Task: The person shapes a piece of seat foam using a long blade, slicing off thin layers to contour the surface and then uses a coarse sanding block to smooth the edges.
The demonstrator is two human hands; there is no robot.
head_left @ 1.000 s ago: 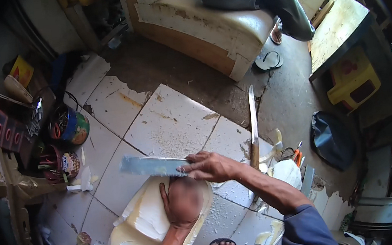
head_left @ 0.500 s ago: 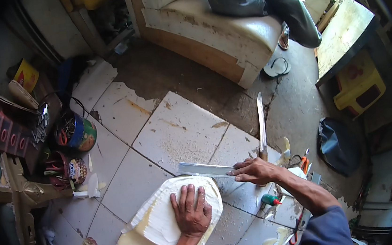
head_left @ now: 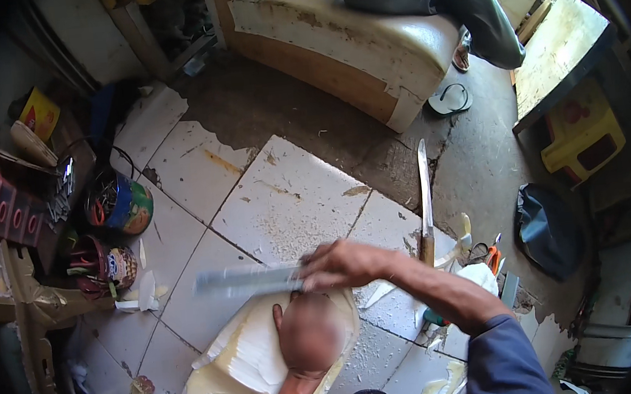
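Observation:
A cream-white slab of foam (head_left: 229,365) with a rounded far end and carved, uneven faces lies at the lower middle. My left hand (head_left: 311,336) rests on its far part, smeared by motion; two fingers show stretched out on the foam, the others are hidden. My right hand (head_left: 341,264) is closed around the right end of a long, straight, flat grey strip (head_left: 244,280). Blurred by motion, the strip points left above the slab's far edge, just beyond my left hand. Pale crumbs (head_left: 296,237) lie scattered on the tiles behind it.
A long knife (head_left: 426,194) with a wooden handle lies right of my right hand, near orange-handled scissors (head_left: 494,257). Tubs of tools (head_left: 122,204) stand at the left. Beyond the tiles, a person (head_left: 456,1) sits on a worn cream seat (head_left: 359,22); a sandal (head_left: 450,99) lies beside it.
My right hand has swept the strip leftward across the slab's far end, its forearm now reaching farther over. My left hand has shifted slightly, its knuckles raised, and is blurred.

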